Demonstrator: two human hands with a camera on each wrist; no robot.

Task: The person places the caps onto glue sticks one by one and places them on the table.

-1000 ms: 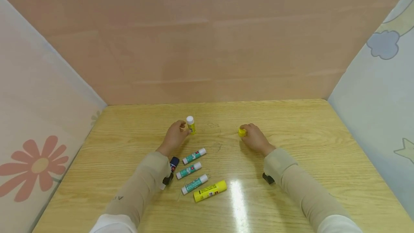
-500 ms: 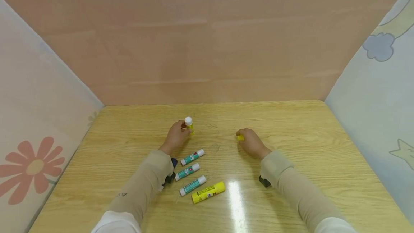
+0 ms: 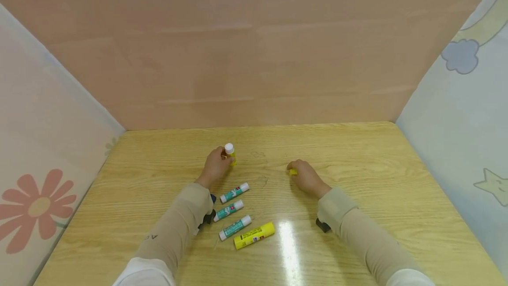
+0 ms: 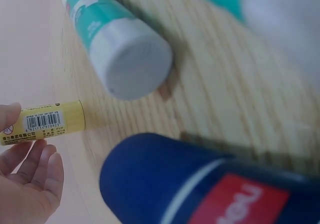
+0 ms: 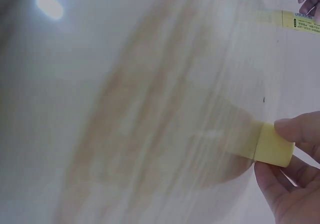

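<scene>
My left hand (image 3: 214, 167) pinches an upright glue stick (image 4: 45, 121) with a yellow barrel and a white top, thumb on one side and fingers on the other. The barrel's base stands on the wooden table. Farther right, my right hand (image 3: 307, 178) holds a small yellow cap (image 5: 275, 145) between thumb and fingertips, its rim down at the tabletop. Nearer than the left hand lie three teal-and-white glue sticks (image 3: 228, 210) in a slanted column. A navy glue stick (image 4: 145, 179) lies beside them, mostly hidden by the left sleeve in the head view.
A larger yellow glue stick (image 3: 254, 235) lies at the near end of the teal ones. The wooden table (image 3: 357, 158) meets a plain back panel (image 3: 254, 69) and two printed side panels, one with a flower (image 3: 39, 206).
My right hand has come slightly nearer with the yellow cap, which its fingers now cover more. The left fingers have drawn in around the upright glue stick. The lying sticks stay put.
</scene>
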